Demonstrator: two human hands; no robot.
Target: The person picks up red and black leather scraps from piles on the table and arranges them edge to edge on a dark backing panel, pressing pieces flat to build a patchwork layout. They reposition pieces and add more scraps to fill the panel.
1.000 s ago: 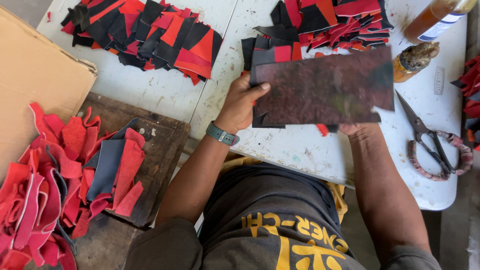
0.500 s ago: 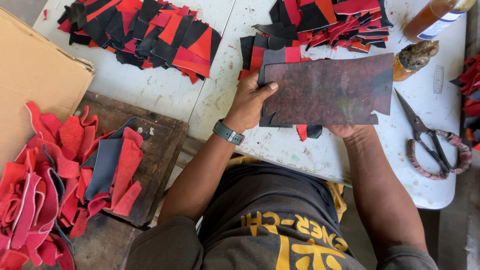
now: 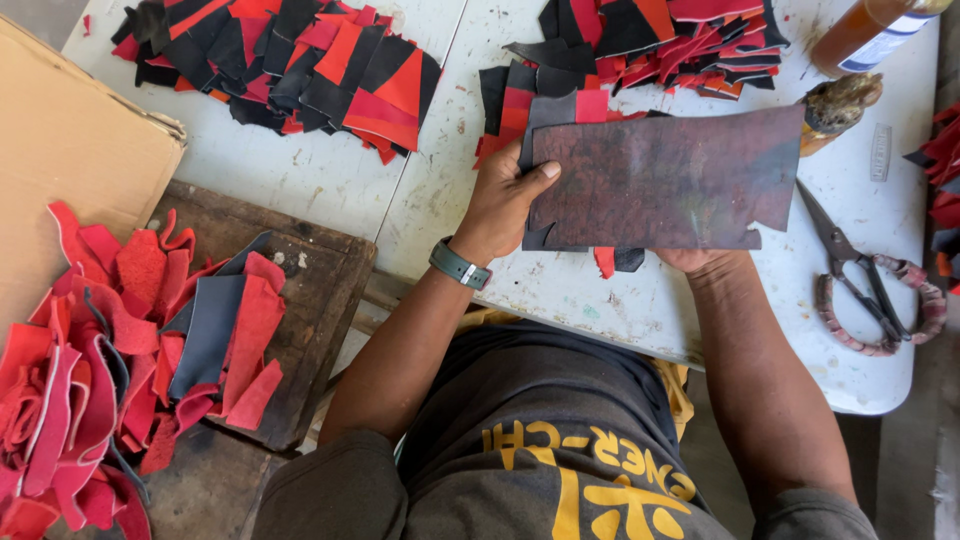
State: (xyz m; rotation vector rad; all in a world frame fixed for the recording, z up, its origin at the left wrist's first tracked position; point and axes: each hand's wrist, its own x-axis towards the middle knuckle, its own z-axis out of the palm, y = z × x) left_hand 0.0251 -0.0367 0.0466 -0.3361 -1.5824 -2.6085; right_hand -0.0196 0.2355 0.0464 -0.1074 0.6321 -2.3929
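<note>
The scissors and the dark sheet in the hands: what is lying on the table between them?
In the head view, only bare white table lies between the scissors and the dark sheet; nothing else sits there.

Leather workshop: cut scrap piles point(image 3: 300, 60), scissors point(image 3: 865, 280), stained worktable point(image 3: 330, 180).

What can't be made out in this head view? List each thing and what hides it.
- Right hand: the dark mottled leather sheet covers all but its heel.
- Amber bottle: cut off by the top edge.
- Red and black cut pieces held under the sheet: mostly hidden, number unclear.
- Red scrap heap: runs off the left and bottom edges.
- Left hand: thumb on the sheet, fingers behind.
</note>
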